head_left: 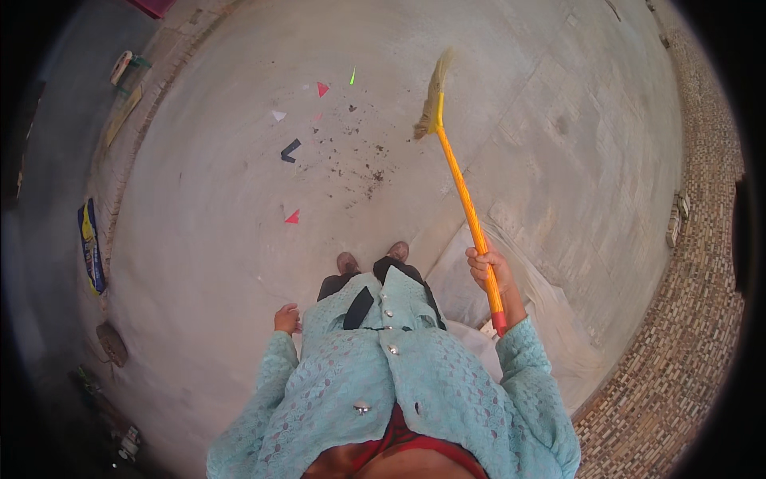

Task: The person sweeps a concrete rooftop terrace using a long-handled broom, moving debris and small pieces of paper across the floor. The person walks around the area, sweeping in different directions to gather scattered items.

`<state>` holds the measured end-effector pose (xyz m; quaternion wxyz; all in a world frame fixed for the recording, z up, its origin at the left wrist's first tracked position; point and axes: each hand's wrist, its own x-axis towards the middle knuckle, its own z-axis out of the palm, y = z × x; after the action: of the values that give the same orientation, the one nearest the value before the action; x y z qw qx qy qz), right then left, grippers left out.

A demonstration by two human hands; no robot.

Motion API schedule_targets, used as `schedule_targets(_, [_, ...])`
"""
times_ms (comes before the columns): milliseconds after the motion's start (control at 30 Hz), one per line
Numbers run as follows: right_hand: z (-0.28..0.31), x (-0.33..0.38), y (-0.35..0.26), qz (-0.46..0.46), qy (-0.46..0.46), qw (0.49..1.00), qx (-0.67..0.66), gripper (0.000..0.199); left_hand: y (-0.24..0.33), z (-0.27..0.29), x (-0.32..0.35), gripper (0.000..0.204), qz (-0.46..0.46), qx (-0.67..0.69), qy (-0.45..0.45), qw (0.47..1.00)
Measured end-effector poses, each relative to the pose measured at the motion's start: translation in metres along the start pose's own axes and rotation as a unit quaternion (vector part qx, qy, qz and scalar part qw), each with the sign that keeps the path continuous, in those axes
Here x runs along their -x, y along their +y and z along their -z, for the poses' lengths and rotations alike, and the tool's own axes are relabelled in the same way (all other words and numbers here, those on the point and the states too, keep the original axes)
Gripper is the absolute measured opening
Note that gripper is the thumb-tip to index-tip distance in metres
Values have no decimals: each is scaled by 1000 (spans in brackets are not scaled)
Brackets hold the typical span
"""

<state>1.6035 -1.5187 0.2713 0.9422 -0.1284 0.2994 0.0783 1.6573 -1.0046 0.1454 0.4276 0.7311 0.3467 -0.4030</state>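
My right hand (491, 268) is wrapped round the upper part of a broom's orange handle (464, 195), below which shows its red end cap. The broom (437, 94) slants away from me, its straw bristles spread at the far end under a yellow collar. My left hand (287, 318) hangs by my left side, fingers loosely bent and a little apart, holding nothing. Ahead of my shoes, dark crumbs of dirt (373, 177) lie scattered on the floor. Among and beyond them are red paper scraps (293, 217), a white scrap (278, 116), a bent dark strip (290, 151) and a thin green piece (353, 76).
Pale sheeting (536, 303) lies on the concrete floor (207, 176) by my right side. A brick-patterned strip (686, 319) borders the right. Along the left edge are a blue and yellow bag (92, 246), a round brown object (112, 344) and a raised ledge (132, 144).
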Motion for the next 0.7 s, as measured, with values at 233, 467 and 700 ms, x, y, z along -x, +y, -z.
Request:
schedule_targets(233, [-87,24,74,-196,16,978,68,72,-59,6,-26,32,28,110,-5,994])
schedule_targets(467, [-47,-18,117,-322,69,944,36,54,-109,25,4,31,64,134,40,988])
schedule_targets(700, [37,-95,6,-217,122,966,71,29,-140,9,51,30,95,180,82,976])
